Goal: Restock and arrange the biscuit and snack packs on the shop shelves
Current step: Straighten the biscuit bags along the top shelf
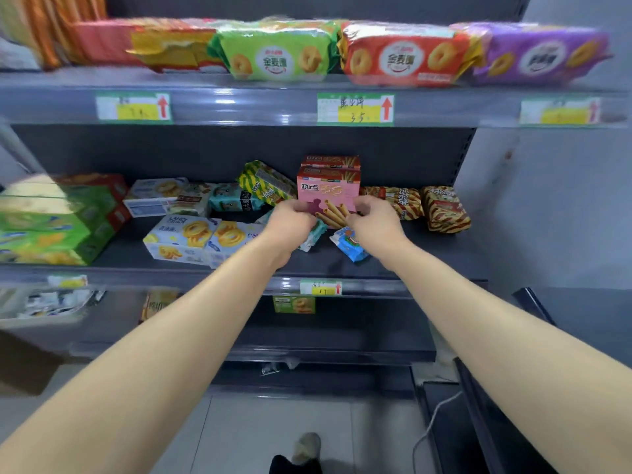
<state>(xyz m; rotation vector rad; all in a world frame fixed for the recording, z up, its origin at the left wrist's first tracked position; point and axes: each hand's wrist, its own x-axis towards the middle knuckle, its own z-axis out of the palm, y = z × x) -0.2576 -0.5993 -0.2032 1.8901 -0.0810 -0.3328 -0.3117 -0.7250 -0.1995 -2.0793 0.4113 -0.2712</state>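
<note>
A pink box of wafer rolls (328,189) stands upright on the middle shelf (403,265), with a second matching box (330,161) on top of or behind it. My left hand (290,217) grips the pink box at its lower left corner. My right hand (374,215) grips its lower right corner. Small teal (316,236) and blue (352,246) packs lie on the shelf just below my hands. A yellow-green striped pack (266,181) leans against the box's left side.
Pale cookie boxes (184,239) and green boxes (51,220) fill the shelf's left. Brown striped packs (444,210) sit at its right. The top shelf holds green (273,56), red (403,58) and purple (540,56) biscuit bags. Lower shelves hold few packs.
</note>
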